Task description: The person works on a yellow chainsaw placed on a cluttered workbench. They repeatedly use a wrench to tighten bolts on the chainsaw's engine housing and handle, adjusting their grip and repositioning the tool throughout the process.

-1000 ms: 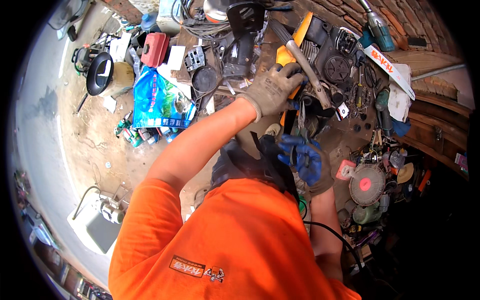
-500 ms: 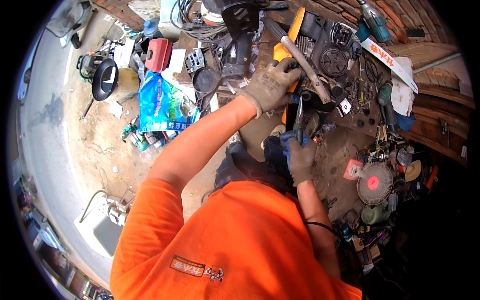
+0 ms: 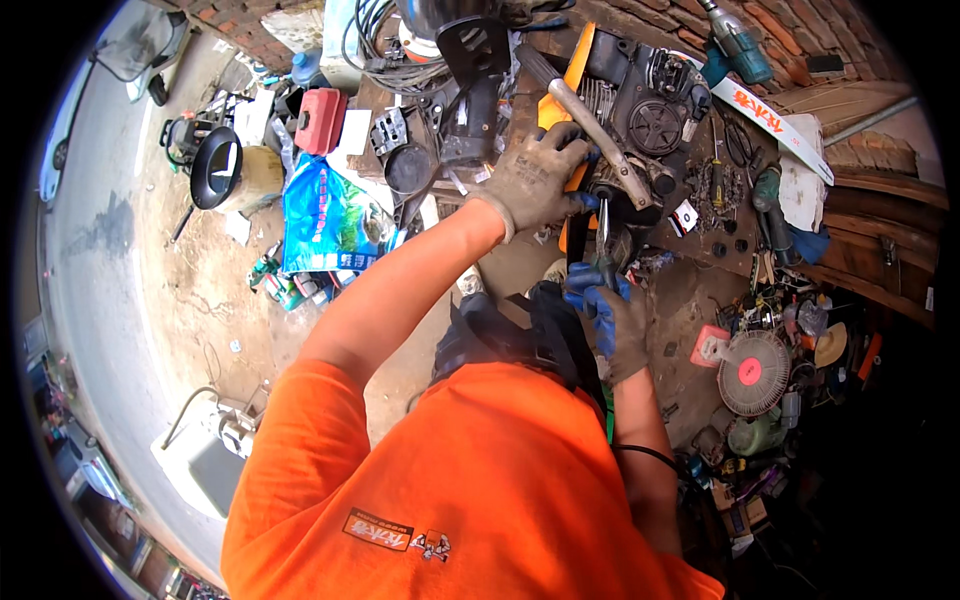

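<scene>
A partly dismantled chainsaw (image 3: 657, 125) lies on the workbench, with a worn tubular handle (image 3: 597, 125) and an orange part (image 3: 568, 85) along its left side. My left hand (image 3: 540, 175), in a grey-brown glove with blue on its palm side, is closed on the saw's near left side by the orange part. In a matching glove, my right hand (image 3: 618, 322) grips what look like needle-nose pliers (image 3: 603, 240). Their slim metal tip points up at the saw's near end, below the handle's end. My fingers hide the pliers' grips.
On the bench's right lie a white guide bar (image 3: 765, 112), a teal power drill (image 3: 742, 50) and a screwdriver (image 3: 717, 185). A fan (image 3: 752, 372) stands amid clutter at right. Left are a red case (image 3: 320, 120), a blue bag (image 3: 325, 215) and a black pan (image 3: 215, 168).
My right hand has turned so more of its blue palm side shows, and it has shifted slightly down and right. The left hand keeps its hold on the saw.
</scene>
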Action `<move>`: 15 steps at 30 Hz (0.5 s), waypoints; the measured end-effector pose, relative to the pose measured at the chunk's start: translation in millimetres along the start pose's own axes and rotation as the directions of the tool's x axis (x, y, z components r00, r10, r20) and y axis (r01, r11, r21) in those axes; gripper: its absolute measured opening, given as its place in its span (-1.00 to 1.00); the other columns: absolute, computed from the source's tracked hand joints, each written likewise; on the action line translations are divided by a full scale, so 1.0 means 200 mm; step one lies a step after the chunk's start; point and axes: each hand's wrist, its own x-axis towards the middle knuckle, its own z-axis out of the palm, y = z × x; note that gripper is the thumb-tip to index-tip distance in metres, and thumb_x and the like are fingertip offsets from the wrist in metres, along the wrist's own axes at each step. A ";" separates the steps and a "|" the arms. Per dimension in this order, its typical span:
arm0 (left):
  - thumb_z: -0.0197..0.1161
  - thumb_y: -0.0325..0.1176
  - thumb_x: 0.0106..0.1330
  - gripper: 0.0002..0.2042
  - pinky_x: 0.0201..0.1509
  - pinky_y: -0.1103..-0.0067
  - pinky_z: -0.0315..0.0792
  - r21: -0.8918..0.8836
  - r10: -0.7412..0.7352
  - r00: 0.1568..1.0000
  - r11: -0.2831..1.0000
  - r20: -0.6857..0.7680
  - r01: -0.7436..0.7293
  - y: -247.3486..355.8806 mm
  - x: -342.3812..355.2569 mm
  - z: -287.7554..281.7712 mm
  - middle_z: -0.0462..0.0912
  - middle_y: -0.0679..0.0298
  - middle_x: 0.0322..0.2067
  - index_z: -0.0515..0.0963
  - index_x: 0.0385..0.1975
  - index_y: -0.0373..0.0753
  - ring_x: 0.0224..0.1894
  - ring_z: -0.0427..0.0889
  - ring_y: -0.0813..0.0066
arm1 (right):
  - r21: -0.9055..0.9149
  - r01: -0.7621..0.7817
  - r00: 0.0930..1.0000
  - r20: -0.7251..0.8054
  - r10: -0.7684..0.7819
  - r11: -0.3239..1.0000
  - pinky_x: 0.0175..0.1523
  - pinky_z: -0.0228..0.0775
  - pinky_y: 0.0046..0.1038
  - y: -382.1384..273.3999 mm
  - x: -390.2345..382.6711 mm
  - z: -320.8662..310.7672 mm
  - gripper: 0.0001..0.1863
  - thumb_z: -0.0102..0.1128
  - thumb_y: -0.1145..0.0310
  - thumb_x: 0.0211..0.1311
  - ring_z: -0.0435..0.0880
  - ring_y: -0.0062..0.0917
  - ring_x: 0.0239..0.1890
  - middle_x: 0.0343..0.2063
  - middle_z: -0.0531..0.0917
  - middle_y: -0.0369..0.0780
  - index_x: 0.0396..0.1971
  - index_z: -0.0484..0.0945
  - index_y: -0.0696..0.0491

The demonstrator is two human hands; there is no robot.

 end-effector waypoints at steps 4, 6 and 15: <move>0.55 -0.10 -0.02 -0.40 0.11 0.17 0.50 -0.070 -0.112 0.990 0.992 -0.083 0.106 0.08 0.00 0.04 0.49 0.08 0.12 0.53 0.03 -0.20 0.05 0.58 -0.04 | 0.073 0.017 0.995 -0.096 -0.010 0.997 -0.03 0.62 -0.41 -0.08 -0.08 0.06 -0.65 0.11 0.52 0.23 0.69 -0.53 -0.29 -0.26 0.72 -0.17 -0.03 0.62 0.34; 0.54 -0.11 -0.01 -0.42 0.10 0.17 0.50 -0.062 -0.104 0.986 0.993 -0.132 0.097 0.10 -0.01 0.05 0.50 0.10 0.11 0.54 0.01 -0.20 0.04 0.57 -0.04 | 0.089 0.025 0.990 -0.141 -0.012 0.996 -0.06 0.57 -0.50 -0.14 -0.13 0.05 -0.70 0.09 0.56 0.25 0.65 -0.61 -0.30 -0.27 0.71 -0.22 -0.06 0.66 0.27; 0.48 -0.35 0.16 -0.49 0.18 0.25 0.52 -0.114 -0.011 0.986 0.993 -0.165 -0.008 0.11 -0.05 0.02 0.44 -0.01 0.19 0.57 0.16 -0.10 0.19 0.52 -0.05 | -0.252 0.065 0.811 -0.550 -0.198 0.966 -0.18 0.55 -0.48 -0.22 -0.12 -0.78 -0.74 0.22 0.39 0.26 0.68 -0.54 -0.33 -0.28 0.73 -0.23 -0.12 0.67 0.21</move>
